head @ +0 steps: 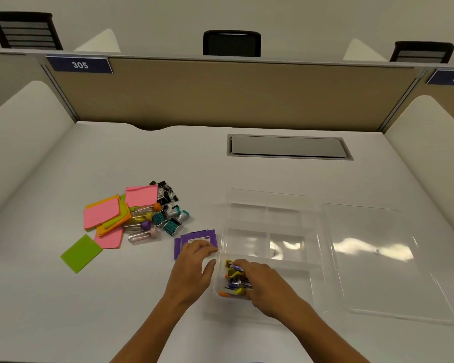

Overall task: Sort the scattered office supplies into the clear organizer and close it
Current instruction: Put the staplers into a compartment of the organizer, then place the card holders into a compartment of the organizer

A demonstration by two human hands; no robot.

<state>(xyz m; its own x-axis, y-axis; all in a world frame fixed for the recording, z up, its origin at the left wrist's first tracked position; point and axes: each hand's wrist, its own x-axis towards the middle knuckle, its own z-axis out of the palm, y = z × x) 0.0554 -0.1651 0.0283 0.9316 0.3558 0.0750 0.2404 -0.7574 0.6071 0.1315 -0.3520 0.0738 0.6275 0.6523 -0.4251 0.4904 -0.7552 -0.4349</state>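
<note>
The left hand [194, 265] rests with relaxed fingers on the purple box [198, 238], the clear organizer [312, 226] just to its right, where the right hand [262, 281] grasps coloured clips [232, 275].

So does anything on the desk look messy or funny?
Yes: the sticky notes lie in a crooked, overlapping heap left of the organizer, tangled with binder clips. One green pad sits apart.

The single head-worn camera is looking forward and steeply down, sitting close above the white desk [247, 179] (wide-angle, edges bowing), with the partition [220, 93] standing toward twelve o'clock.
</note>
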